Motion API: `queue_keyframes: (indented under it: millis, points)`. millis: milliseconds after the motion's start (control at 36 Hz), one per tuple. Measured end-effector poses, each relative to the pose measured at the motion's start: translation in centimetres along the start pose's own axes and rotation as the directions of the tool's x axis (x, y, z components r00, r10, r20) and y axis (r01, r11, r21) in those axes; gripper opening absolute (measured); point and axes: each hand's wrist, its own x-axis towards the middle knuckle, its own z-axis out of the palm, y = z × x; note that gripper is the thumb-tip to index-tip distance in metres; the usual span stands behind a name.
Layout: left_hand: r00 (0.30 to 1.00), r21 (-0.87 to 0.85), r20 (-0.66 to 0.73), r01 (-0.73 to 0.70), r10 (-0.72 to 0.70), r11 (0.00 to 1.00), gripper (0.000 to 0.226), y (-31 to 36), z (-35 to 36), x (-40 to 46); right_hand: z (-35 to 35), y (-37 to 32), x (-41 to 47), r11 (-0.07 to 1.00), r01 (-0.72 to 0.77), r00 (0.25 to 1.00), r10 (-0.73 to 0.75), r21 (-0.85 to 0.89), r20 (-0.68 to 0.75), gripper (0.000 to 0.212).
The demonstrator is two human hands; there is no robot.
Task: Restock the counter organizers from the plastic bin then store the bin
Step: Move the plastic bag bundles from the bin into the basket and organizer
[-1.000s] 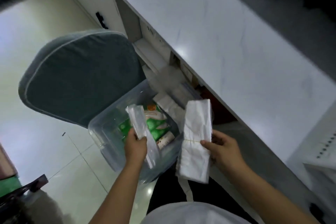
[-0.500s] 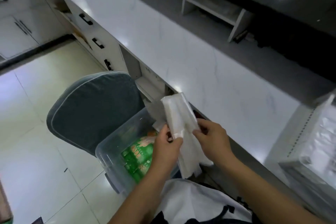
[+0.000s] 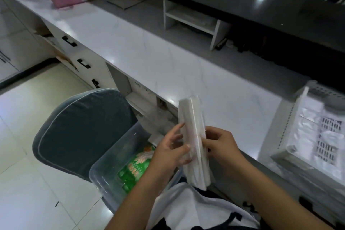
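Raised bundle (image 3: 194,136) — between both hands' fingers (image 3: 183,146)

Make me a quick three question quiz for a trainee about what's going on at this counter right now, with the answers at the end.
1. True or false: both hands hold the white bundle.
2. Where is the clear plastic bin? A) on the counter B) on the grey chair C) on the floor
3. What colour is the packet left in the bin?

Key
1. True: the left hand and the right hand grip it from either side.
2. B; the organizer stands on the counter.
3. Green.
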Motion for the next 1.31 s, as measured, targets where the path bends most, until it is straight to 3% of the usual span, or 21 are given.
queue_keyframes:
  millis: [111, 167, 250, 361, 444, 556, 694, 833, 1083, 1306]
  points:
    - [0.976, 0.388, -0.1, -0.139, 0.192, 0.911, 0.067, 0.2, 0.0, 0.3, -0.5, 0.1, -0.2, 0.984, -0.111, 0.994, 0.108, 0.14, 0.03, 0.031]
    - [0.965, 0.479, -0.103, -0.165, 0.241, 0.862, 0.077, 0.2, -0.2, 0.5, -0.8, 0.1, -0.5, 0.982, -0.124, 0.992, 0.12, 0.141, 0.036, 0.027]
    - [0.98, 0.443, -0.093, -0.119, 0.178, 0.889, 0.085, 0.4, -0.4, 0.8, -1.2, 0.0, -0.7, 0.982, -0.126, 0.991, 0.118, 0.143, 0.063, 0.028]
    - [1.0, 0.266, 0.005, -0.005, 0.004, 0.964, 0.097, 0.4, -0.9, 1.3, -1.7, -0.1, -1.1, 0.977, -0.132, 0.988, 0.116, 0.165, 0.101, 0.034]
    - [0.997, 0.232, 0.063, 0.031, -0.046, 0.972, 0.086, 0.3, -1.2, 1.6, -2.1, -0.1, -1.3, 0.973, -0.158, 0.983, 0.138, 0.17, 0.121, 0.032]
    - [0.999, 0.242, 0.044, -0.009, -0.002, 0.97, 0.074, 0.1, -0.8, 1.8, -2.8, -0.3, -1.6, 0.974, -0.181, 0.976, 0.162, 0.133, 0.143, 0.037]
    - [0.995, 0.242, 0.089, -0.075, 0.055, 0.967, 0.062, -0.3, 0.4, 2.2, -3.6, -0.8, -2.1, 0.994, -0.112, 0.994, 0.112, -0.003, 0.014, 0.032]
    - [0.978, 0.191, 0.205, -0.068, 0.028, 0.979, 0.052, -0.1, 2.7, 2.6, -6.2, -1.3, -3.4, 0.996, -0.091, 0.993, 0.09, -0.015, -0.073, 0.027]
    - [0.92, 0.299, 0.391, -0.097, -0.029, 0.949, 0.058, 0.4, 9.5, 2.9, -12.0, -2.8, -6.9, 0.999, -0.026, 0.976, 0.033, 0.033, -0.216, 0.026]
    - [0.864, 0.349, 0.499, -0.126, -0.071, 0.929, 0.064, -2.3, 20.0, 2.9, -21.7, -3.1, -12.2, 0.999, 0.038, 0.951, -0.036, 0.002, -0.306, 0.023]
